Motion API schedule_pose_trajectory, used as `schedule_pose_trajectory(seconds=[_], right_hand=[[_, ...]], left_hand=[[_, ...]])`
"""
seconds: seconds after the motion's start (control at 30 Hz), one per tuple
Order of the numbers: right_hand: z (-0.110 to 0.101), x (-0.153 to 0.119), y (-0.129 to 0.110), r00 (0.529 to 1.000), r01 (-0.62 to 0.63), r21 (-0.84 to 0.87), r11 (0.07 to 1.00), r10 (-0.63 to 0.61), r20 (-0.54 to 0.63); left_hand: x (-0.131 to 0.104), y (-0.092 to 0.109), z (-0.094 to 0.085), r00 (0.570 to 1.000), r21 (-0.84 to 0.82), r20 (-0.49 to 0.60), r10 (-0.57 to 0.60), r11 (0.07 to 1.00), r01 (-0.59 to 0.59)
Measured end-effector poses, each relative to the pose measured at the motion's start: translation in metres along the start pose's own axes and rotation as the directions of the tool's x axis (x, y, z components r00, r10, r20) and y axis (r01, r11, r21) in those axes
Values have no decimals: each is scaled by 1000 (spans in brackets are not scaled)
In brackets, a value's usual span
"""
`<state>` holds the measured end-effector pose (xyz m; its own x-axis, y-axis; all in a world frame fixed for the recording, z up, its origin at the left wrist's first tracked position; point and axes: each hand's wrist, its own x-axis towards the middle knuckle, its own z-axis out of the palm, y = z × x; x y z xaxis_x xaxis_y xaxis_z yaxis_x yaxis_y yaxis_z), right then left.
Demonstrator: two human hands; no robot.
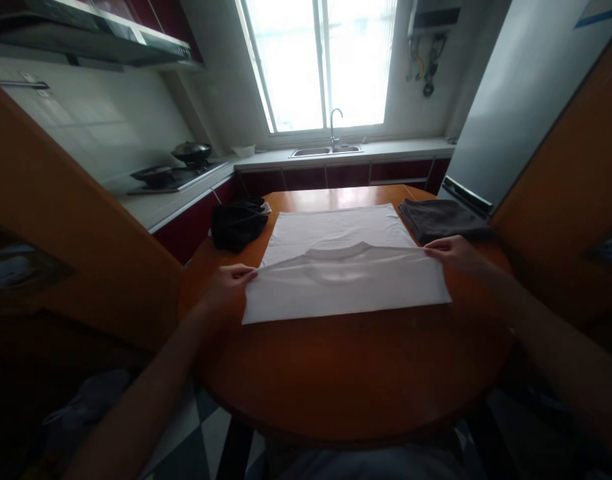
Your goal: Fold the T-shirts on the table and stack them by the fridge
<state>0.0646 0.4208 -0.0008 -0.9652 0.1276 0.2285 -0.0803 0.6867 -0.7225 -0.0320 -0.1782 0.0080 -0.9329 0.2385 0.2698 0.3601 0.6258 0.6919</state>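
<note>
White garment: plain white fabric shirt (336, 227), centre of frame, on a rounded, orange-brown wooden surface (359, 373). Round collar (337, 253) mid-edge of the near band.
Left hand: bare left hand (230, 277), left of centre; fingers narrow, pinching the band's upper left corner.
Right hand: bare right hand (455, 252), right of centre; fingers narrow, pinching the upper right corner.
Edge between hands: drawn nearly straight, slight dip beside the collar.
Done, by the look of it: far part spread flat, few creases; collar end made into a straight-edged band across the near side.
Left, as judged: band not yet released or smoothed; far part not folded. Whether the band lies on the far part or is raised off it, cannot tell.
Dark cloths: crumpled black fabric bundle (239, 225), left of the shirt; flat, folded dark grey cloth (443, 220), right of it. Neither hand holds them.
</note>
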Motion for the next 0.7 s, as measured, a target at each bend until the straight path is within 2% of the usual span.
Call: schedule_pose_trajectory(seconds=[0.1,0.2,0.3,0.4,0.5,0.6,0.7], right_hand=[[21,12,14,992,-71,4,997,70,106],[26,17,18,984,-92,5,996,90,156],[17,23,18,982,-101,20,995,96,165],[4,35,16,991,-90,14,996,88,96],[-5,51,16,995,-103,-11,995,103,1],[0,65,19,993,-121,-25,992,121,-6],[16,76,25,988,-152,-25,988,153,16]], left_hand=[[13,-16,14,990,26,119,-70,997,68],[17,-23,17,988,16,130,-87,996,86],[21,-21,12,993,-29,92,-78,996,81],[35,-16,6,998,-69,-47,-42,997,38],[55,-17,7,983,-69,-175,-47,997,36],[72,-26,19,986,-50,-146,-82,996,76],[80,-39,38,992,27,-108,-72,997,75]])
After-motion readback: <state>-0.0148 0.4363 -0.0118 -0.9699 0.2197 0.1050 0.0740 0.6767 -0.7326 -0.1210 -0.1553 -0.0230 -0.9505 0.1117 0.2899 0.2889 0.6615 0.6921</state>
